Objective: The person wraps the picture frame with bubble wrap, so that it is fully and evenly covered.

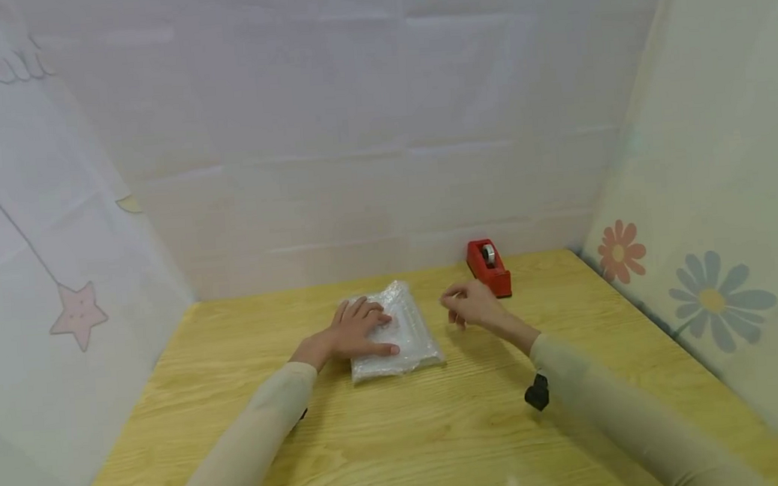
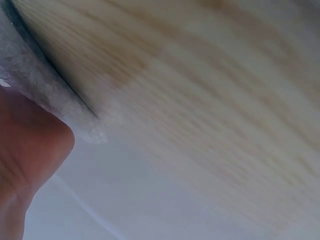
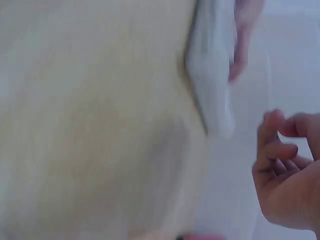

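Note:
A flat package in clear bubble wrap [image 1: 405,332] lies on the table. My left hand [image 1: 361,334] rests on its left part with fingers spread and straight. In the left wrist view, part of that hand [image 2: 30,140] shows against the edge of the wrapped package [image 2: 45,75]. My right hand [image 1: 472,303] is raised to the right of the package, apart from it. Its thumb and forefinger meet at the tips in the right wrist view, the other fingers curled; no thing shows between them. Behind it stands a red tape dispenser [image 1: 489,268] with a roll of tape.
The yellow wood-grain table [image 1: 389,439] is bordered by a pale hanging sheet [image 1: 360,222] at the back and by printed sheets at both sides. The right one shows flowers [image 1: 711,300]. The tape dispenser stands near the table's back right edge.

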Available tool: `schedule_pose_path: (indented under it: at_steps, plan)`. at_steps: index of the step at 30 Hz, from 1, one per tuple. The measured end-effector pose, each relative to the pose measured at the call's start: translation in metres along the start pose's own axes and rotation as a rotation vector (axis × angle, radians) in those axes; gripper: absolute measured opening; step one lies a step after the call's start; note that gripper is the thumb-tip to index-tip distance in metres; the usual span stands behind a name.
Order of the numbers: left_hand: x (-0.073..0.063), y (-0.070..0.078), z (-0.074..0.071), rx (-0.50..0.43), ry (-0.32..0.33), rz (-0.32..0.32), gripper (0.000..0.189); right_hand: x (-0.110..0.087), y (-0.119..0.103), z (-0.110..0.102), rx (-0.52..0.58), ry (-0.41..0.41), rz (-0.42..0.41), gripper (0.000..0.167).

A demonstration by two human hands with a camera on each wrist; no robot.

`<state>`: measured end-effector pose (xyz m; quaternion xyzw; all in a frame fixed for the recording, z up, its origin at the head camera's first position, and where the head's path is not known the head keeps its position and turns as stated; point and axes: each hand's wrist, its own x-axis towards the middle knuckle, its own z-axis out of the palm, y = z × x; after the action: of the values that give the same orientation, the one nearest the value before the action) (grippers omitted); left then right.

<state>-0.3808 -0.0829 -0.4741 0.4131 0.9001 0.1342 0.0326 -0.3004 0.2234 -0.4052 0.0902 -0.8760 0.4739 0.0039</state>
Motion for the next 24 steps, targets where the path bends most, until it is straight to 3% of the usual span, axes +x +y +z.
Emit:
schedule_pose_path:
  at_steps: [4,7,11,16,20,24]
  plan:
    - [0.006,-0.006,0.008,-0.040,0.018,-0.003,0.094,0.020,0.021,-0.054,-0.082,0.309,0.037,0.030]
    - [0.005,0.001,0.005,-0.050,-0.009,-0.010,0.091,0.026,0.042,-0.085,-0.191,0.403,0.103,0.038]
    - [0.001,0.011,-0.002,-0.023,-0.041,-0.005,0.087,0.029,0.063,-0.109,-0.254,0.289,0.215,0.045]
    - [0.000,0.013,-0.002,-0.032,-0.043,-0.010,0.088,0.035,0.075,-0.117,-0.150,0.141,0.341,0.043]
    - [0.001,0.012,0.000,-0.056,-0.041,-0.019,0.091,0.037,0.075,-0.118,-0.030,0.116,0.370,0.042]
    - [0.003,0.008,0.004,-0.070,-0.040,-0.031,0.094,0.039,0.070,-0.117,0.018,0.144,0.374,0.037]
